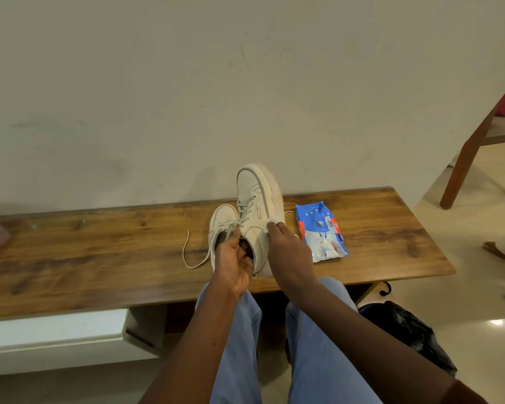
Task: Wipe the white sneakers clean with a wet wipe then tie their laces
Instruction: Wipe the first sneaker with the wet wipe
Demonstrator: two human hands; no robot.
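On the wooden bench (99, 252), going from the left, a loose lace (191, 258) trails from the resting sneaker (223, 225), which sits flat with its toe toward the wall and its laces undone. That lace is thin and limp, so it should be pinched near its end for tying, not pushed.

Next, the left hand (233, 263) is clenched on the collar of the raised sneaker (257, 205), with its fingers reaching inside the opening. This shoe is tipped up on its heel, sole facing right. It looks light but bulky, with a soft, pliable upper and a thick, stiff sole. The collar grip therefore seems sound: it braces the shoe from within so the side panel does not cave under rubbing.

The right hand (286, 243) pinches a small white wet wipe (271, 221) and presses it against the raised sneaker's side, near the sole edge. The wipe is damp and flimsy and will likely bunch or slip, so firm fingertip pressure suits it.

Just to the right lies the blue wet wipe pack (321, 231), flat and near the shoes. It looks soft and crinkly.
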